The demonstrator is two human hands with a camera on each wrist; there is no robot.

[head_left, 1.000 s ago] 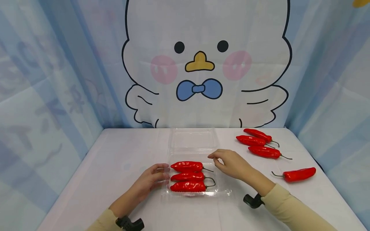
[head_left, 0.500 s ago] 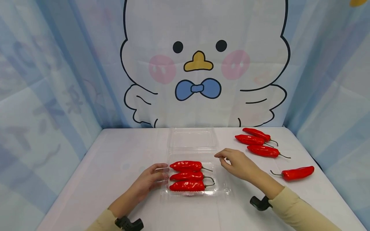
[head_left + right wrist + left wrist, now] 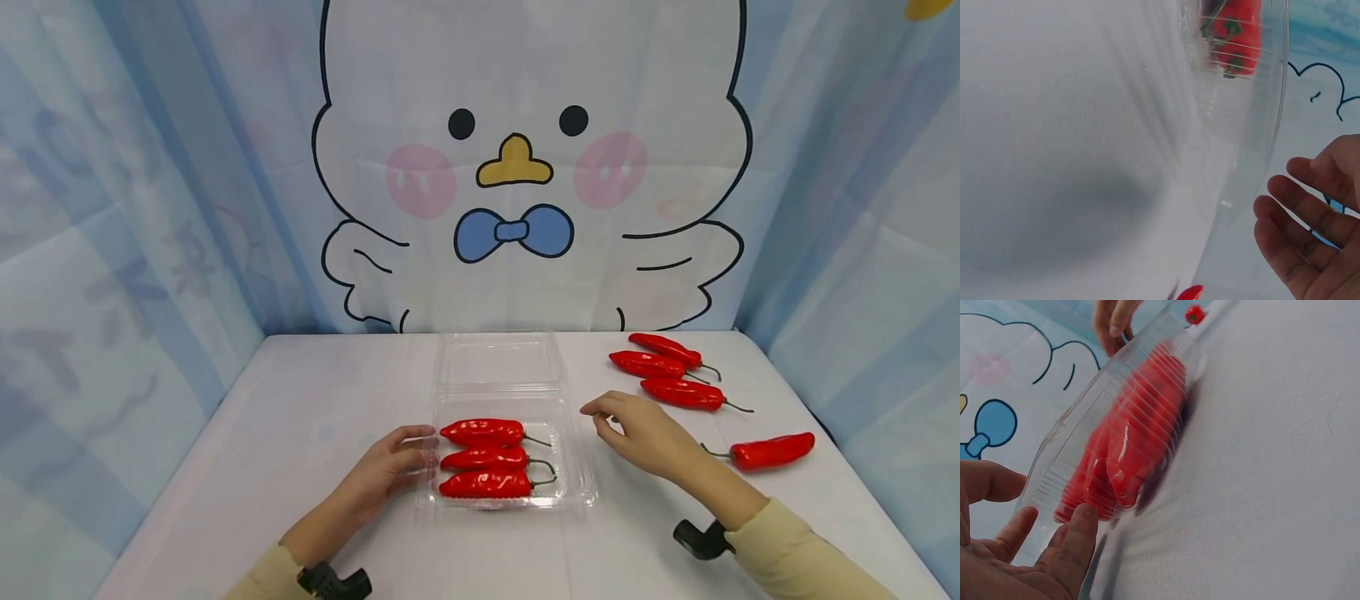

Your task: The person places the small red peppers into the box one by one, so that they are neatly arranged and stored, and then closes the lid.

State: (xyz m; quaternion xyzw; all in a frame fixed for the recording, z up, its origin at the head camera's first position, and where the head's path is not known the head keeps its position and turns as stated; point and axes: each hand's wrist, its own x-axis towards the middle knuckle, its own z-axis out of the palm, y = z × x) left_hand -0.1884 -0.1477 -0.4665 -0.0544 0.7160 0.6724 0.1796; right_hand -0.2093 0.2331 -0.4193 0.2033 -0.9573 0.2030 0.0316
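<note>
White table (image 3: 322, 392), boxed peppers (image 3: 486, 459), crosswise (pointing left)

Glossy red peppers (image 3: 486, 459), clear shiny plastic container (image 3: 572, 454) (ribbed walls), matt, finely woven white cloth (image 3: 1260, 475)

left hand (image 3: 1029, 575) and right hand (image 3: 1335, 265) cut off by their wrist views' edges, sleeves (image 3: 802, 550) by head view's lower edge, chili peppers (image 3: 1147, 406) blurred through ribbed wall of clear clamshell (image 3: 1054, 481), lone chili pepper (image 3: 1191, 292) mostly outside right wrist view
</note>
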